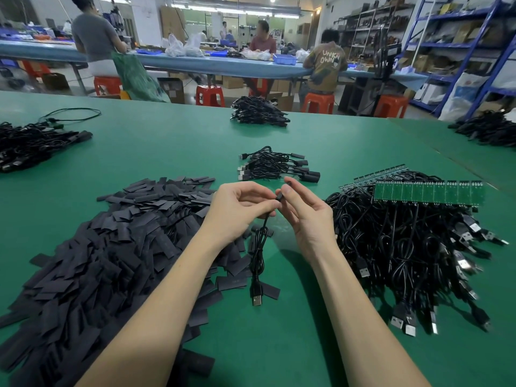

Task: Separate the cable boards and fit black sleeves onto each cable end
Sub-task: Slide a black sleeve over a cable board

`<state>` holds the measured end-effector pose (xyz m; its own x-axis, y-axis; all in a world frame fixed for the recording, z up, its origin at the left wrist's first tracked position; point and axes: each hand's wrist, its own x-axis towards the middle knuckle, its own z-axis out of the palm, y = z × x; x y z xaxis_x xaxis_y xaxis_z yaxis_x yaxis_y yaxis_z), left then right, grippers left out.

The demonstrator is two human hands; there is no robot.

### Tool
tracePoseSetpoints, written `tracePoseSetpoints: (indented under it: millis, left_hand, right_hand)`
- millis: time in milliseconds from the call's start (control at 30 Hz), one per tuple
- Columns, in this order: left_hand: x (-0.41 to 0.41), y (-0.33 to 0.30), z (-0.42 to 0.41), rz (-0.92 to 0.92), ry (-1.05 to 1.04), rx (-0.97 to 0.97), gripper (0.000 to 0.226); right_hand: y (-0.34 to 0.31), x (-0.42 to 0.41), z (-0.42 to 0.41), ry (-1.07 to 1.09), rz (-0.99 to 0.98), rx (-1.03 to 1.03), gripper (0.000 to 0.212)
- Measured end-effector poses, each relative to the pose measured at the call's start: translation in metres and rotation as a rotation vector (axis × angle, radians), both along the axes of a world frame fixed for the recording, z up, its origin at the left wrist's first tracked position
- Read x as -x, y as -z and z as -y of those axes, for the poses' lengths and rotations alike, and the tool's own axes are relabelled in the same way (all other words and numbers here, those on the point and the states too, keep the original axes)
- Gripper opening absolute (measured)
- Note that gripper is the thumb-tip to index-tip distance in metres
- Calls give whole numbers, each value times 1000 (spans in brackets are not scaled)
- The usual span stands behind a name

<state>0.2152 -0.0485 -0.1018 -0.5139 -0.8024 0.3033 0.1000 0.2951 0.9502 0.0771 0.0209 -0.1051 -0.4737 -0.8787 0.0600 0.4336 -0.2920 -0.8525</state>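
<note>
My left hand point(240, 208) pinches the upper end of a black USB cable point(258, 252) that hangs down, its plug resting on the green table point(173, 152). My right hand point(305, 210) holds a short black sleeve point(282, 193) at that cable end, right against my left fingertips. A big heap of flat black sleeves point(111, 247) lies on the left. On the right lies a pile of cables joined to a strip of green boards point(427, 192). A small bunch of sleeved cables point(275, 166) sits just beyond my hands.
More black cable bundles lie at the far centre point(258, 113), the far left point(33, 143) and the far right point(485, 129). Beyond the table's far edge, several people sit at a long blue bench on red stools point(210, 95). Blue shelving stands at right.
</note>
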Motion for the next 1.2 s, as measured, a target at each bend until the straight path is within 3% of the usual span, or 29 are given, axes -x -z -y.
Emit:
tracePoseSetpoints:
  millis: [100, 233, 300, 567, 733, 933, 1033, 1200]
  left_hand:
    - [0, 1, 4, 96, -6, -7, 13]
    - [-1, 1, 4, 526, 33, 28, 51]
    - [-1, -2, -1, 637, 138, 19, 55]
    - [17, -27, 10, 388, 65, -58, 34]
    - [58, -68, 51, 378, -156, 228, 23]
    - [107, -72, 106, 663, -229, 681, 22]
    - [115, -56, 121, 892, -206, 844, 28]
    - [114, -22, 130, 1114, -328, 1007, 23]
  right_hand:
    - [1, -2, 2, 38, 39, -27, 23]
    - [-3, 0, 2, 121, 185, -47, 23]
    - [-4, 4, 2, 177, 254, -51, 25]
    - [-3, 18, 6, 258, 326, -86, 24]
    - [5, 13, 9, 203, 46, -315, 20]
    - [24, 1, 19, 221, -551, -458, 29]
    - [27, -3, 24, 265, -697, -523, 34]
    - [32, -2, 27, 291, -791, -552, 33]
